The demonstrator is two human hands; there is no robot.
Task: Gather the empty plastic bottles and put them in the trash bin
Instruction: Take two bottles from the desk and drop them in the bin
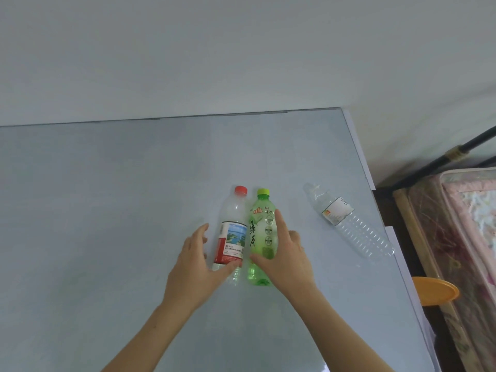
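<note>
Hands come first, nearest the camera: the left hand [193,267] is spread open around the lower part of the red-capped bottle [232,234], thumb across its base and fingers out at its 9 o'clock side, not closed on it. The right hand [285,253] is likewise open, fingers apart, laid over the 3 o'clock side of the green bottle [259,237], with the forefinger stretched up along the label; whether it grips or only touches, I cannot tell. These two bottles lie side by side, touching or nearly so, caps pointing to 12 o'clock, near the middle of the pale table [107,210]. Farther off, at about 2 o'clock from them and well apart, a clear bottle [346,221] lies on its side near the table's right edge, untouched. An orange round thing [434,291] shows past that edge at 3 o'clock; it may be a lid, but no trash bin can be made out for certain. By my judgement the task is barely begun: two bottles are drawn together, none lifted, the third uncollected, none binned.
</note>
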